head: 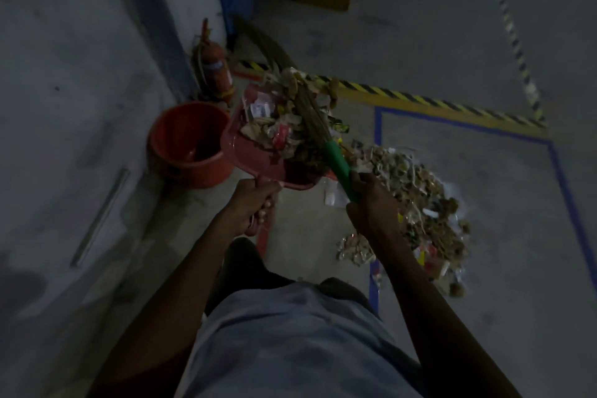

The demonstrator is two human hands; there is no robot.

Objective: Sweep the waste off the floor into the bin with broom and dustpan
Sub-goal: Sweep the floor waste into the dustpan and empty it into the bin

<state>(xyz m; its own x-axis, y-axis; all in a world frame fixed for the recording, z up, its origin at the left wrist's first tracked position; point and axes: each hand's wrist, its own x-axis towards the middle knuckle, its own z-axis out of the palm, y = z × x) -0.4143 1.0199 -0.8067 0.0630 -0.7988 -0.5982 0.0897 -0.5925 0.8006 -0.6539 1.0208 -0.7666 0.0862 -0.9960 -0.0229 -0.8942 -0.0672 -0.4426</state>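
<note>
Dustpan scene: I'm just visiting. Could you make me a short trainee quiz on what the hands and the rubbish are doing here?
1. True or false: the dustpan is loaded with waste.
2. Which hand grips the broom's green handle? A) left hand B) right hand
3. Fill in: the orange bucket stands to the ___ of the dustpan in the picture.

Key
1. True; the broom bristles lie on the load.
2. B; the left hand holds the dustpan's handle.
3. Left. A waste pile also lies on the floor.
</note>
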